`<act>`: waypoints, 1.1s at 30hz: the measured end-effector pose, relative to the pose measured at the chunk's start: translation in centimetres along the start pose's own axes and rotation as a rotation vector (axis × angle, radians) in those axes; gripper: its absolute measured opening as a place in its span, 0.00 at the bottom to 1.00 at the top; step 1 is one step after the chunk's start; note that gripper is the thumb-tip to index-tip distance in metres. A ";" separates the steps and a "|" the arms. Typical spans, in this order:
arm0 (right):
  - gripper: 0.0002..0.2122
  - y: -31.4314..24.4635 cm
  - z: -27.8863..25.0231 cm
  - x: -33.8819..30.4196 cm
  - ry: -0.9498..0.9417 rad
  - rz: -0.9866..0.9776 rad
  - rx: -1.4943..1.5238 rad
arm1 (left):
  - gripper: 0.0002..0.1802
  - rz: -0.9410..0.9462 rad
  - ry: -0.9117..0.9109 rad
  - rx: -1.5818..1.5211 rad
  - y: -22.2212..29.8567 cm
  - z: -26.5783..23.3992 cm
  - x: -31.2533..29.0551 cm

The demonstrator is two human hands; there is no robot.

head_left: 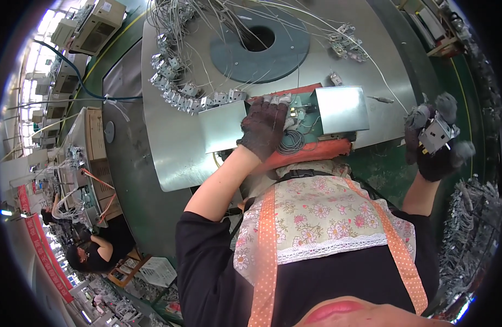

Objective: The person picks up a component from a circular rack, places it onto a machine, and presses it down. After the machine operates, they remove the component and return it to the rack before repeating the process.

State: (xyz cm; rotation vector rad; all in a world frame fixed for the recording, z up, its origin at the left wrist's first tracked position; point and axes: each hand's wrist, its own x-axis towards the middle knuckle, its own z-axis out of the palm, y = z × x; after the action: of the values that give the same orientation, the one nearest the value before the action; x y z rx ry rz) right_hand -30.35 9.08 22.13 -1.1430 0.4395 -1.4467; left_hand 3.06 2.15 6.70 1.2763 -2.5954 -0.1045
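My left hand [263, 125], in a dark glove with pale fingertips, lies flat over a green work plate [311, 124] between two shiny metal boxes. The left metal box [222, 128] is beside its wrist; the right metal box [341, 110] is a little apart from it. A coil of thin grey cable [292, 143] rests below its thumb, next to small parts with yellow bits. Off the table's right edge, my gloved right hand [433, 141] is closed round a small metal-cased part [436, 135] with yellow terminals. A pale wire runs across the table toward that hand.
Many metal-cased parts with wires [177, 82] curve along the table's left. A grey disc with a hole [289, 52] stands behind; more parts [346, 42] lie far right, near a screwdriver-like tool [380, 100]. Wired parts [469, 234] are piled lower right. A co-worker [98, 250] sits left.
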 end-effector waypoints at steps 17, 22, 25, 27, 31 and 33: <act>0.25 12.0 2.5 4.4 0.127 0.433 0.292 | 0.28 0.043 -0.040 0.018 0.0 0.0 0.7; 0.31 11.2 3.1 4.0 0.090 0.420 0.213 | 0.27 0.064 0.006 -0.018 -0.4 0.4 0.5; 0.32 11.9 2.7 3.6 0.168 0.460 0.184 | 0.30 0.086 0.066 0.020 -0.7 0.8 0.3; 0.31 12.3 2.3 3.4 0.175 0.437 0.228 | 0.30 0.078 0.053 0.029 -0.6 0.8 0.3; 0.29 12.5 2.6 3.5 0.183 0.406 0.280 | 0.31 0.068 0.058 -0.002 -0.6 0.9 0.5; 0.28 13.0 2.3 3.5 0.183 0.410 0.278 | 0.31 0.067 0.071 -0.001 -0.6 1.0 0.4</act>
State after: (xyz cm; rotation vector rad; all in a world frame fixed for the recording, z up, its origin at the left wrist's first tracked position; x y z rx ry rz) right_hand -20.91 3.43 14.09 -0.6546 0.5454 -1.2077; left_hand 3.00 1.38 5.69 1.1703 -2.5743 -0.0476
